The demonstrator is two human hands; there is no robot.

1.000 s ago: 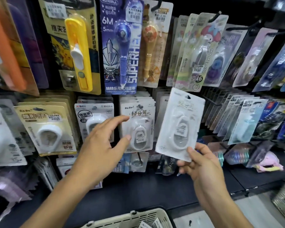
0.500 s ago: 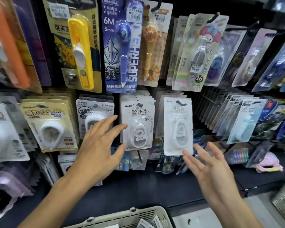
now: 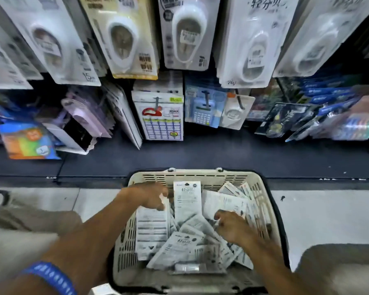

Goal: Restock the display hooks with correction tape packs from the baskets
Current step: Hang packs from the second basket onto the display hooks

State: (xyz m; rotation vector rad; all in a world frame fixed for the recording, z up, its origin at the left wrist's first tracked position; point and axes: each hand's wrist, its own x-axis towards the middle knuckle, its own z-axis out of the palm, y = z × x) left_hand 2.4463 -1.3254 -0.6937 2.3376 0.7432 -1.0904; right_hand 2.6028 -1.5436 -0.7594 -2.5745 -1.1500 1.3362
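Head view: we pinch nothing surely; the upright white card-backed correction tape pack, long axis vertical, stands in the cream slatted plastic basket just right of our curled left hand, nearer it than our right hand, whose hold on the heap we cannot tell.

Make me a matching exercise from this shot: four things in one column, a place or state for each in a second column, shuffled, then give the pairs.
Things
1. basket
2. left hand
3. blue wristband
4. upright pack

Places or states
A. on the left forearm, near the bottom edge
B. stands on end between the two hands
C. on the floor below the shelf, full of packs
D. at the far left side of the basket, fingers on a pack

The right hand reaches into the packs on the other side.

Pairs: 1-C, 2-D, 3-A, 4-B
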